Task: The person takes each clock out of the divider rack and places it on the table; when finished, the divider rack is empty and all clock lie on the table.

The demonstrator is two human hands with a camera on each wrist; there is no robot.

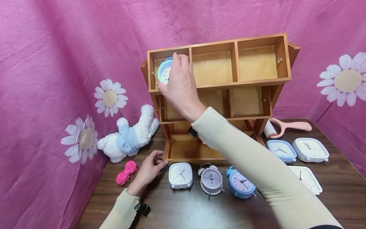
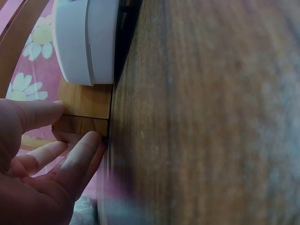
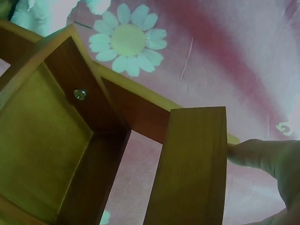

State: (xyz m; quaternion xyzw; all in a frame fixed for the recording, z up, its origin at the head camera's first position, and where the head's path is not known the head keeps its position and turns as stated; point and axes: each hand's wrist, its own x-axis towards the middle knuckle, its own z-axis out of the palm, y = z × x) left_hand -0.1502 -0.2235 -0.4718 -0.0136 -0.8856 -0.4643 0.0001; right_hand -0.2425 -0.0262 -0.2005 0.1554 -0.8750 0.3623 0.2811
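My right hand (image 1: 181, 84) grips a light blue alarm clock (image 1: 164, 71) inside the upper left compartment of a tiered wooden shelf (image 1: 217, 85). Its fingers cover the clock's right side. In the right wrist view, the thumb (image 3: 258, 154) shows beside the shelf's front edge (image 3: 192, 164), which hides the clock. Down at the table, my left hand (image 1: 148, 171) pinches the shelf's lower left front corner. Thumb and fingers lie on either side of that wooden corner (image 2: 86, 101) in the left wrist view. Beside it stands a white square clock (image 1: 181, 175).
A white twin-bell clock (image 1: 211, 179) and a blue one (image 1: 241, 183) stand before the shelf. Several square clocks (image 1: 310, 149) lie at right, near a pink lint roller (image 1: 297, 126). At left are a white plush toy (image 1: 128, 140) and pink yarn (image 1: 127, 172).
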